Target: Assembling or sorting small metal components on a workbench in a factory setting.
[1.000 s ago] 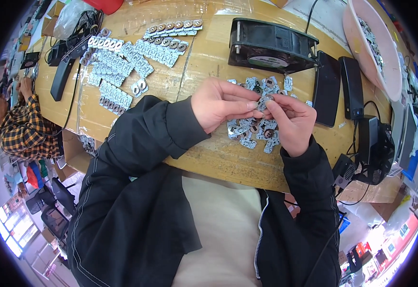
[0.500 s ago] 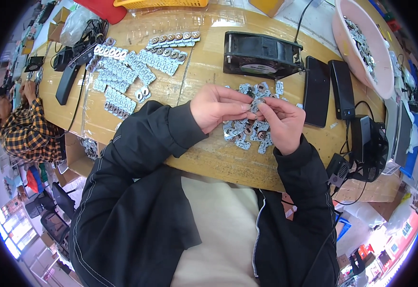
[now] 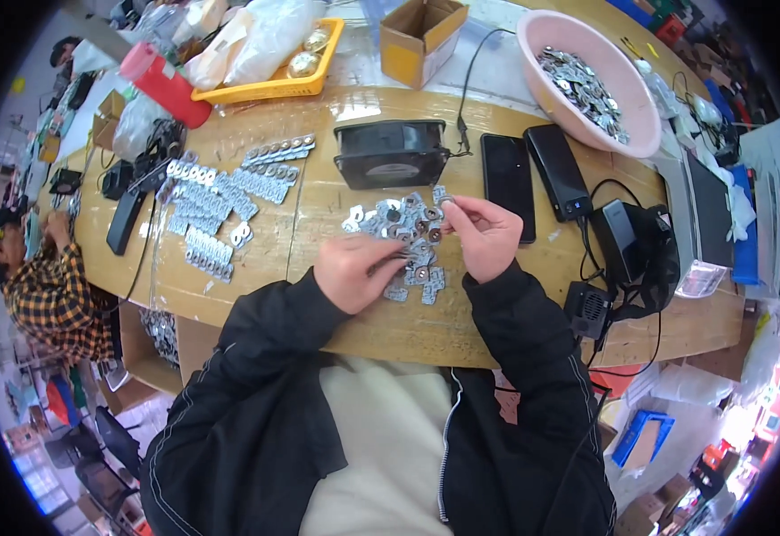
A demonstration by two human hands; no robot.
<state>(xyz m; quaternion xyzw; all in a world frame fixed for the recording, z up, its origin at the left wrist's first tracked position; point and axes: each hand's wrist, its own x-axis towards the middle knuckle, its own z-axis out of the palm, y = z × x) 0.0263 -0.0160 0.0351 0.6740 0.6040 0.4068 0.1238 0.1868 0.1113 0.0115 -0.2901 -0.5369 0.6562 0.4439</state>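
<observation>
A loose pile of small silvery plates (image 3: 427,284), some with round brown or dark discs, lies on the cardboard-covered table before me. My left hand (image 3: 350,271) reaches over the pile's left part, its thumb and fingers closed together; what lies between the fingertips is too small to make out. At the pile's right edge, my right hand (image 3: 486,238) pinches a small silvery plate (image 3: 444,200) between thumb and forefinger. Similar plates are laid in rows (image 3: 201,198) farther left. A boxy black fan (image 3: 390,154) stands just beyond the pile.
Right of the pile lie a black phone (image 3: 508,179) and a black power bank (image 3: 558,170) with cables. A pink basin (image 3: 647,134) of metal parts, an open carton (image 3: 417,45), a yellow basket (image 3: 265,89) and a red tumbler (image 3: 162,82) stand behind. A person (image 3: 41,277) works at far left.
My hands were together over the pile, fingering one small round piece. Now they are apart, the left lower over the pile and the right at its edge. The whole view has shifted.
</observation>
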